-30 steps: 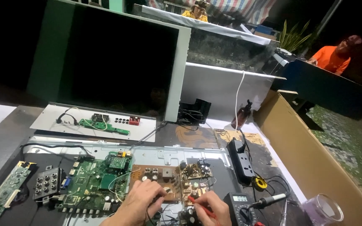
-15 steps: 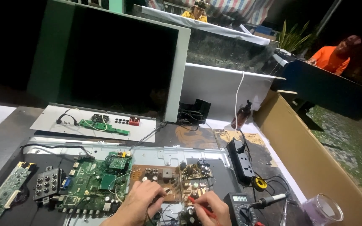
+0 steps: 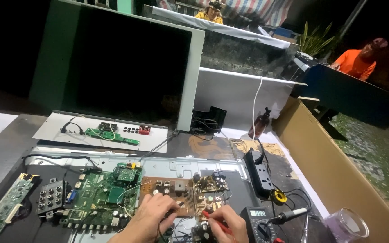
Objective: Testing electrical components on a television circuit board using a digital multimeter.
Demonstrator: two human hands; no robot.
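Two bare hands work over a brown power-supply circuit board (image 3: pixel 190 193) crowded with small capacitors and coils, which lies on the grey metal back panel (image 3: pixel 167 165) of an opened flat television, near the bottom centre of the view. The left hand (image 3: pixel 151 216) rests on the board's near edge with fingers curled; it appears to pinch a thin black probe, though the tip is hidden. The right hand (image 3: pixel 228 225) is closed around a red test probe (image 3: pixel 212 220), whose point touches the board. Just right of that hand sits a dark digital multimeter (image 3: pixel 258 221) with a lit grey display. Beside the meter lies a black-handled soldering iron (image 3: pixel 289 216), and behind it a black power strip (image 3: pixel 260 173) next to a yellow reel of tape (image 3: pixel 278 196). Left of the brown board, touching the same panel, is a green main circuit board (image 3: pixel 104 198) with a black block of round sockets (image 3: pixel 52 197). Further back a large dark television screen with pale frame (image 3: pixel 127 67) stands upright. A brown cardboard sheet (image 3: pixel 334 166) leans along the right side. A person in an orange shirt (image 3: pixel 356 63) sits well apart at the far right.
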